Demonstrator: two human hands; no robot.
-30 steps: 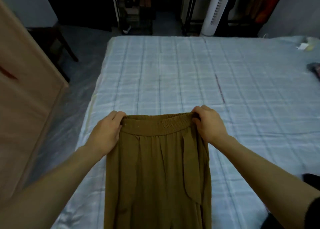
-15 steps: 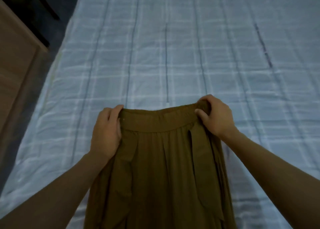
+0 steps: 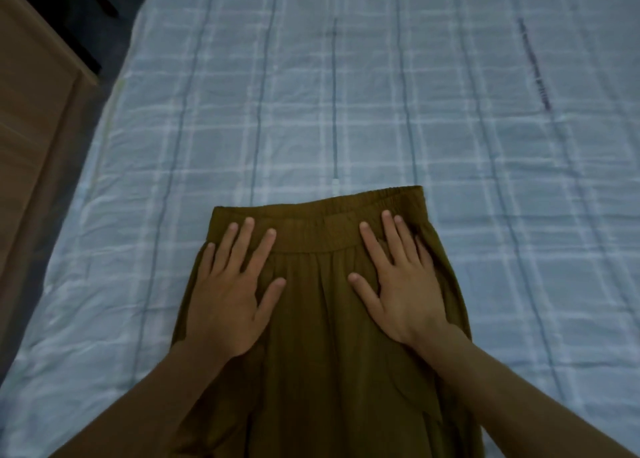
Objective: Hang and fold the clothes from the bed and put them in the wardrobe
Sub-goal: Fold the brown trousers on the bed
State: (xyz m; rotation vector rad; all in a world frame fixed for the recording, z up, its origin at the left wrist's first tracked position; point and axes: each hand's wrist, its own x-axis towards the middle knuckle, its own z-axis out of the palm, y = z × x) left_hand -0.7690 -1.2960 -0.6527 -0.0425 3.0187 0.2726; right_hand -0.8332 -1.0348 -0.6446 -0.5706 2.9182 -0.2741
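Lies flat at lower centre on the pale blue checked bedsheet (image 3: pixel 346 111): olive-brown elastic-waisted fabric garment (image 3: pixel 318 336). Pinned under left hand (image 3: pixel 228 295) and right hand (image 3: pixel 405 291), palms down below the waistband (image 3: pixel 311 227), fingers (image 3: pixel 242 246) straight, grasping nothing; likely smoothing creases before folding.

Dim, bluish light throughout. Most of the view taken up by a bed (image 3: pixel 145 284) under a pale blue sheet (image 3: pixel 381 111), checked with white bands and thin dark lines, lightly creased, with one purplish streak (image 3: pixel 533 63) at upper right. To its left, dark floor (image 3: pixel 55 4). Further left, a tan wood panel (image 3: pixel 31 128) slanting across the corner, and dark furniture legs (image 3: pixel 104 2) above it.
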